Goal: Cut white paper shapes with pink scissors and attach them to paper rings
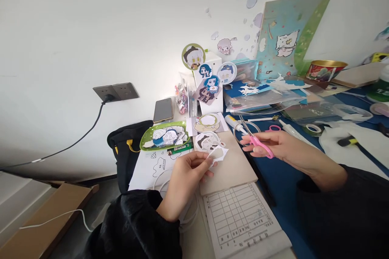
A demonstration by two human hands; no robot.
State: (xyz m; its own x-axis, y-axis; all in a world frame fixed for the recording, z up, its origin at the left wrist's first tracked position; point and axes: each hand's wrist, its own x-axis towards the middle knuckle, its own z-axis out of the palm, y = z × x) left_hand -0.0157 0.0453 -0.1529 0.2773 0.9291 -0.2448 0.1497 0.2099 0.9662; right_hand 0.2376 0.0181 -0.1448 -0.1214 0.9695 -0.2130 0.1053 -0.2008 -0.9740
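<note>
My left hand [189,172] pinches a small white piece of cut paper [221,154] between thumb and fingers, above a beige board [235,166]. Just beyond it, a round character cutout [204,141] lies on the board, partly covered by the paper. To the right, my right hand [287,149] holds scissors [260,148] with pink handles. Their metal blades point up and away to the left, apart from the paper. On the far edge of the board lies a printed sheet [223,123] with a pale round piece on top.
A green tray [145,142] of paper cutouts stands left of the board, near a phone [163,110]. A printed form [240,214] lies in front. Plastic bags [267,103], a glue bottle [233,121], tape [313,128] and a red-gold bowl [323,73] fill the right side.
</note>
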